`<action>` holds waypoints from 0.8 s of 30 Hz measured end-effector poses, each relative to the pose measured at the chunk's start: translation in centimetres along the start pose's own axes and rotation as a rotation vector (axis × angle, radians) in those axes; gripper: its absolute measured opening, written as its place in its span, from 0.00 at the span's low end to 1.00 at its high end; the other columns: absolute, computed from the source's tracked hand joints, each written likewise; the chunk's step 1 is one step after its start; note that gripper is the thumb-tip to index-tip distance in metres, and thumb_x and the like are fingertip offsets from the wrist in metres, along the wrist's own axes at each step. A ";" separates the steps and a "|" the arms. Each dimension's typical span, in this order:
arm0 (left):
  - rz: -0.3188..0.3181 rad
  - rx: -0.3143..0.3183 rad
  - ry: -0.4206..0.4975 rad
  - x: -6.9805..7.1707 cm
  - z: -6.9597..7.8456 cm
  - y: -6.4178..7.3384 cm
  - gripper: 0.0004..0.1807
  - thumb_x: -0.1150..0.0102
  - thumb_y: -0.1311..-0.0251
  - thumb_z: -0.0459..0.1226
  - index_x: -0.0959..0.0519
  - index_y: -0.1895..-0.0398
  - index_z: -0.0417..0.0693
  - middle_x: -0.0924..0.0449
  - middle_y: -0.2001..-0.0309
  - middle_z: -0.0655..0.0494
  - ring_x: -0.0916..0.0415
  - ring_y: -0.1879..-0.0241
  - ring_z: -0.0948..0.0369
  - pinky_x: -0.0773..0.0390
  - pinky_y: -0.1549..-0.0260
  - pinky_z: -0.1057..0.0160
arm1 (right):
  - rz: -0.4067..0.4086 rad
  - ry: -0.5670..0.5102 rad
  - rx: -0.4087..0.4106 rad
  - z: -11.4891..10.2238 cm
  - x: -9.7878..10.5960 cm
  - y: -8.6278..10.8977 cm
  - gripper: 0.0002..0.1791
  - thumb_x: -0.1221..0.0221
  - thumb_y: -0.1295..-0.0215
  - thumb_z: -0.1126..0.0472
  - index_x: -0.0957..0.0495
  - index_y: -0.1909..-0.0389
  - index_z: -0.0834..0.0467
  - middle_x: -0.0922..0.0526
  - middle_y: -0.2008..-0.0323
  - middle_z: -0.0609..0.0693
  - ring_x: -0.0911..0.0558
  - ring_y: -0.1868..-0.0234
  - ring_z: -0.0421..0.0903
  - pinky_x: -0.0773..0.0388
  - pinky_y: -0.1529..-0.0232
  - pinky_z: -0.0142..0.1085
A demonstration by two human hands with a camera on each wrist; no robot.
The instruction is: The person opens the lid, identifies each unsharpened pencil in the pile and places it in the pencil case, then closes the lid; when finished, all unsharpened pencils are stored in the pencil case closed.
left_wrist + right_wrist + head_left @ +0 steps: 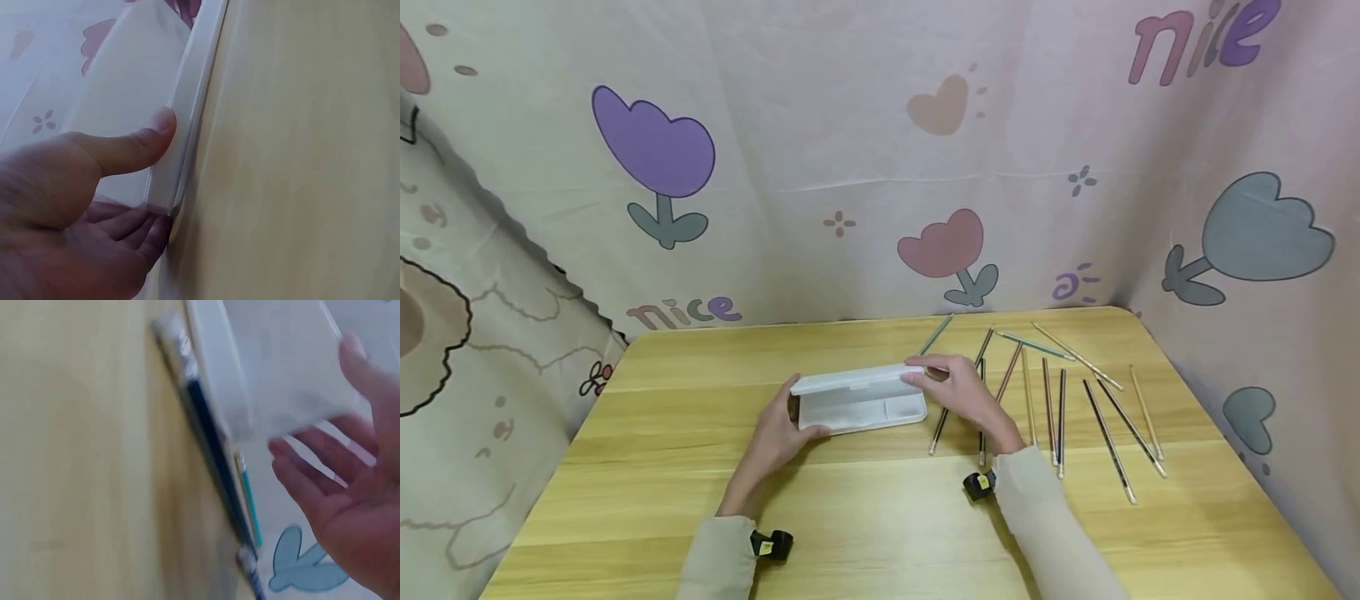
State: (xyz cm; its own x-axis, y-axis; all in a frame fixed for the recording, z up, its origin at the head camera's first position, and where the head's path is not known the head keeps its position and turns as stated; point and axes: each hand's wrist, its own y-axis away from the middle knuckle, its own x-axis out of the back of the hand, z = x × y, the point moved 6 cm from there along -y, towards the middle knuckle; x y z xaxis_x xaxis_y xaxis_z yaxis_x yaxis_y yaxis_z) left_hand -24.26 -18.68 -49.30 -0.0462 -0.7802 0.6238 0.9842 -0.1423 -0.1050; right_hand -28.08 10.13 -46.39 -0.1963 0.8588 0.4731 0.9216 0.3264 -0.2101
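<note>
A white pencil case [842,418] lies on the table with its hinged lid [850,380] partly raised; the visible inside has a divider and holds nothing. My left hand [775,429] grips the case's left end. In the left wrist view its thumb presses the front edge of the case [181,137], with fingers curled beneath the end. My right hand [958,388] holds the lid's right corner between thumb and fingers. The right wrist view shows this lid [287,362] blurred, above a dark pencil [203,419] on the table.
Several pencils with eraser ends lie scattered to the right, including a black pencil [1108,442], a yellow pencil [1146,412] and a green pencil [1037,345]. Another green pencil [936,333] lies behind the case. A patterned curtain [790,167] hangs behind the wooden table [880,517].
</note>
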 end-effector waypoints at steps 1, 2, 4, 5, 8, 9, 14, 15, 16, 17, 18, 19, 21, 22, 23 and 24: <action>-0.006 -0.009 0.011 0.0 0.0 0.0 0.55 0.20 0.50 0.35 0.45 0.24 0.30 0.29 0.35 0.30 0.27 0.39 0.39 0.27 0.40 0.43 | 0.030 0.005 0.004 -0.2 0.1 -0.2 0.21 0.35 0.30 0.48 0.14 0.45 0.59 0.13 0.47 0.54 0.15 0.46 0.50 0.19 0.47 0.40; -0.017 -0.013 0.020 0.0 -0.1 0.0 0.55 0.20 0.50 0.34 0.45 0.23 0.31 0.29 0.35 0.30 0.26 0.39 0.39 0.25 0.41 0.44 | 0.063 0.028 0.008 -0.3 0.1 -0.5 0.21 0.37 0.28 0.47 0.14 0.46 0.59 0.12 0.50 0.54 0.14 0.48 0.50 0.19 0.48 0.40; -0.045 -0.011 0.046 -0.3 -0.3 0.0 0.54 0.20 0.49 0.33 0.45 0.23 0.33 0.29 0.34 0.31 0.25 0.40 0.39 0.23 0.43 0.46 | 0.139 0.085 0.010 -0.5 0.3 -0.9 0.21 0.41 0.25 0.48 0.14 0.47 0.60 0.11 0.55 0.55 0.13 0.54 0.51 0.17 0.52 0.42; -0.056 -0.008 0.057 -0.4 -0.4 -0.1 0.54 0.20 0.49 0.34 0.45 0.23 0.33 0.30 0.33 0.32 0.25 0.40 0.39 0.23 0.43 0.46 | 0.179 0.111 0.008 -0.5 0.5 -1.1 0.20 0.43 0.23 0.49 0.14 0.47 0.60 0.11 0.57 0.55 0.13 0.56 0.52 0.17 0.54 0.43; -0.076 0.018 0.088 -0.6 -0.6 -0.1 0.56 0.20 0.50 0.33 0.46 0.21 0.35 0.31 0.33 0.32 0.24 0.40 0.38 0.23 0.44 0.46 | 0.277 0.148 0.007 -0.5 0.9 -1.6 0.18 0.46 0.20 0.55 0.16 0.46 0.63 0.11 0.58 0.58 0.12 0.60 0.55 0.16 0.58 0.45; -0.078 0.026 0.097 -0.6 -0.6 -0.2 0.56 0.20 0.50 0.32 0.46 0.21 0.36 0.31 0.33 0.33 0.24 0.40 0.38 0.23 0.44 0.46 | 0.304 0.149 0.006 -0.5 1.0 -1.8 0.17 0.47 0.20 0.57 0.16 0.46 0.64 0.11 0.59 0.59 0.12 0.61 0.55 0.16 0.61 0.45; -0.069 0.018 0.099 -0.4 -0.2 -0.6 0.57 0.18 0.52 0.34 0.44 0.21 0.36 0.29 0.35 0.33 0.24 0.41 0.39 0.23 0.44 0.46 | 0.430 0.161 0.003 0.0 1.7 -2.7 0.13 0.44 0.22 0.63 0.15 0.48 0.65 0.11 0.59 0.60 0.11 0.65 0.55 0.16 0.68 0.42; -0.067 0.014 0.086 -0.3 -0.1 -0.6 0.56 0.18 0.52 0.35 0.43 0.22 0.35 0.29 0.35 0.34 0.25 0.40 0.40 0.23 0.43 0.46 | 0.452 0.165 -0.006 0.2 1.8 -2.9 0.12 0.43 0.23 0.63 0.15 0.49 0.64 0.11 0.59 0.60 0.11 0.65 0.54 0.16 0.69 0.42; -0.067 0.012 0.078 -0.3 -0.1 -0.7 0.56 0.18 0.52 0.37 0.42 0.22 0.35 0.28 0.35 0.35 0.25 0.40 0.41 0.24 0.42 0.46 | 0.468 0.175 -0.017 0.3 1.9 -3.1 0.12 0.42 0.24 0.64 0.15 0.49 0.63 0.11 0.60 0.59 0.11 0.65 0.53 0.15 0.69 0.42; -0.069 0.016 0.072 -0.2 -0.1 -0.6 0.55 0.18 0.52 0.37 0.40 0.23 0.35 0.27 0.35 0.35 0.26 0.39 0.42 0.25 0.41 0.46 | 0.475 0.184 -0.031 0.5 1.9 -3.2 0.11 0.41 0.25 0.64 0.15 0.48 0.62 0.10 0.60 0.59 0.11 0.65 0.53 0.15 0.68 0.42; -0.070 0.014 0.065 -0.1 -0.1 -0.6 0.54 0.18 0.52 0.38 0.39 0.24 0.34 0.27 0.35 0.36 0.27 0.38 0.42 0.26 0.40 0.46 | 0.475 0.190 -0.042 0.7 1.8 -3.3 0.11 0.41 0.26 0.64 0.15 0.48 0.61 0.10 0.60 0.58 0.11 0.65 0.52 0.15 0.67 0.43; -0.070 0.015 0.062 0.0 -0.2 -0.6 0.53 0.17 0.52 0.39 0.37 0.25 0.34 0.27 0.35 0.36 0.28 0.37 0.43 0.26 0.39 0.46 | 0.472 0.196 -0.051 0.9 1.7 -3.5 0.12 0.40 0.27 0.65 0.15 0.48 0.60 0.10 0.60 0.58 0.11 0.64 0.52 0.15 0.66 0.43; -0.069 0.029 0.071 0.1 -0.5 -0.4 0.52 0.17 0.53 0.39 0.35 0.25 0.35 0.26 0.35 0.38 0.28 0.37 0.44 0.27 0.38 0.46 | 0.453 0.205 -0.064 1.2 1.3 -3.8 0.13 0.40 0.28 0.65 0.16 0.47 0.59 0.10 0.60 0.58 0.11 0.64 0.53 0.15 0.64 0.44; -0.071 0.029 0.079 0.2 -0.6 -0.4 0.51 0.17 0.53 0.39 0.34 0.26 0.35 0.27 0.35 0.38 0.28 0.37 0.45 0.27 0.38 0.47 | 0.442 0.212 -0.069 1.3 1.1 -3.9 0.13 0.40 0.28 0.66 0.16 0.46 0.59 0.10 0.60 0.58 0.11 0.64 0.53 0.15 0.64 0.44; -0.070 0.026 0.081 0.3 -0.7 -0.3 0.51 0.17 0.53 0.39 0.34 0.26 0.35 0.27 0.35 0.38 0.28 0.38 0.45 0.26 0.39 0.47 | 0.430 0.215 -0.072 1.4 0.9 -4.0 0.14 0.40 0.29 0.66 0.16 0.45 0.59 0.10 0.61 0.58 0.11 0.64 0.53 0.16 0.66 0.43; -0.068 0.019 0.068 0.5 -0.8 -0.3 0.51 0.17 0.53 0.39 0.33 0.26 0.35 0.26 0.36 0.39 0.27 0.40 0.46 0.25 0.41 0.49 | 0.418 0.219 -0.075 1.4 0.7 -4.1 0.15 0.40 0.29 0.66 0.16 0.44 0.59 0.11 0.61 0.57 0.11 0.65 0.53 0.16 0.68 0.42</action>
State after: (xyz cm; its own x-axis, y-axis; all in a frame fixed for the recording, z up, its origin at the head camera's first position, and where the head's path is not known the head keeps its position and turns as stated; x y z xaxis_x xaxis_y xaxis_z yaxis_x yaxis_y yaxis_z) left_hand -24.70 -19.52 -49.60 -0.1244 -0.8089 0.5746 0.9814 -0.1857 -0.0490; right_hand -32.52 9.94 -46.40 0.2640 0.8045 0.5320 0.9297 -0.0655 -0.3624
